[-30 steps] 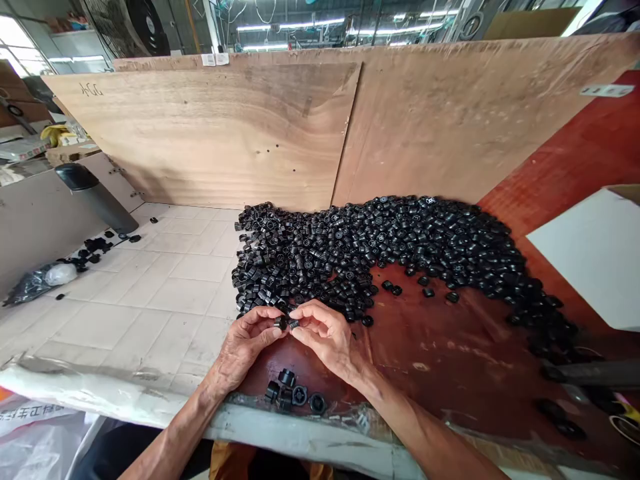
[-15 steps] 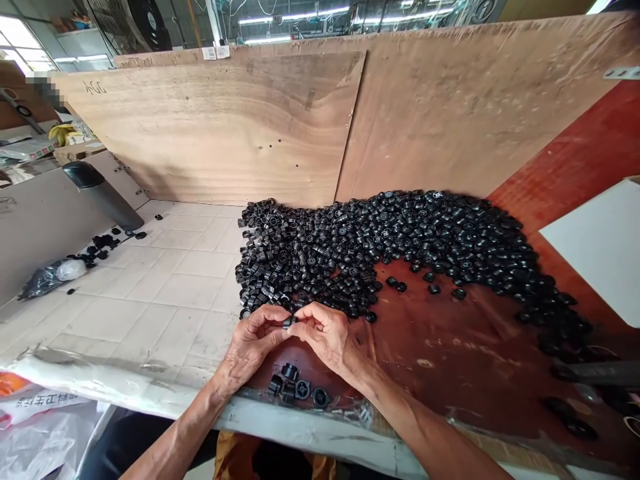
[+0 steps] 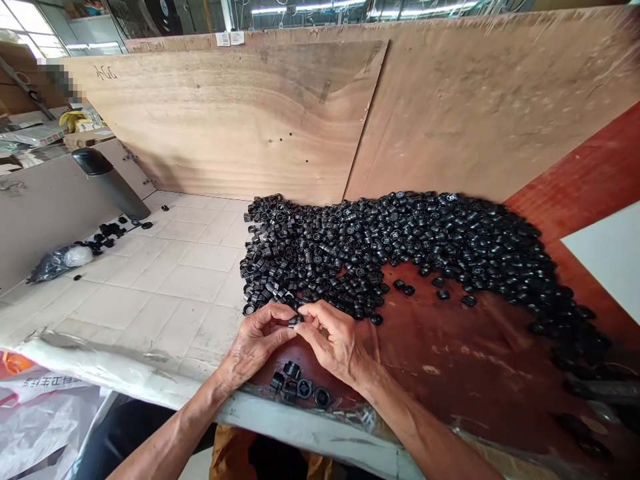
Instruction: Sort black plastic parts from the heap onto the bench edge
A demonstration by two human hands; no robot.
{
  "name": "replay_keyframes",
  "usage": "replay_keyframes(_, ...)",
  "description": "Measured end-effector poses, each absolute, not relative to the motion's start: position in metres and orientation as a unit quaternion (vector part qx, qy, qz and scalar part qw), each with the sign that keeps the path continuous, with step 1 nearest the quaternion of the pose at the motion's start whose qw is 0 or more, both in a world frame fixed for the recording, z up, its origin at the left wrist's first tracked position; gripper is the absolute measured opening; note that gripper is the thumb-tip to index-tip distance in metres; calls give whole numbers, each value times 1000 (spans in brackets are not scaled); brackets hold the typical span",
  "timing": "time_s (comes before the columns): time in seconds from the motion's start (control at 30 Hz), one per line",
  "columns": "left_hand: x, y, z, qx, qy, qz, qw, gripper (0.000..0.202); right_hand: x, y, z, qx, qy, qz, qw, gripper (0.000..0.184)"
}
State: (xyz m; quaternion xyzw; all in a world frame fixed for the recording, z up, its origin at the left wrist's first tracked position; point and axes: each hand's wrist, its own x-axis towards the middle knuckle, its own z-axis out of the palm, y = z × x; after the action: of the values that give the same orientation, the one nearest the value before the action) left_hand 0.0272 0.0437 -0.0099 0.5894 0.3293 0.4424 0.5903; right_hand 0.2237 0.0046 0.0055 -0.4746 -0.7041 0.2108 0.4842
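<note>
A big heap of small black round plastic parts (image 3: 395, 247) spreads across the red-brown tabletop (image 3: 450, 353). My left hand (image 3: 255, 343) and my right hand (image 3: 333, 340) meet just in front of the heap. Both pinch one small black part (image 3: 295, 321) between thumbs and fingertips, the fingers of each hand closed on it. A little group of several black parts (image 3: 299, 388) lies right under my hands, near the table's front edge.
Tall plywood boards (image 3: 250, 120) wall off the back of the table. A pale tiled sheet (image 3: 165, 280) covers the left side. A dark cylinder (image 3: 110, 180), loose black parts and a dark bag (image 3: 55, 263) lie far left. A white sheet (image 3: 610, 260) sits at right.
My hands have stayed together on the small part, fingers working it slightly. The view has drifted a little to the left and down.
</note>
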Motion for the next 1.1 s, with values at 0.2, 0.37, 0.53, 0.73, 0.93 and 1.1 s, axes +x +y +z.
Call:
replay_keyframes(0.2, 25, 44, -11, 610, 331, 446, 566, 16, 225, 7, -1, -471, -747, 166, 439, 26)
replay_keyframes(0.37, 25, 44, -13, 589, 329, 449, 585, 17, 222, 3, 2, -502, -716, 214, 436, 26)
replay_keyframes(0.53, 24, 44, -14, 564, 346, 452, 598, 21, 222, 0, 9, -492, -715, 252, 428, 35)
replay_keyframes(0.73, 23, 44, -13, 580, 354, 447, 582, 21, 223, 0, 18, -502, -698, 283, 424, 18)
replay_keyframes(0.93, 24, 43, -8, 635, 327, 436, 547, 13, 224, 2, 19, -494, -703, 275, 432, 9)
replay_keyframes(1.1, 19, 44, -10, 741, 308, 406, 437, 12, 220, 3, 10, -539, -670, 308, 406, 27)
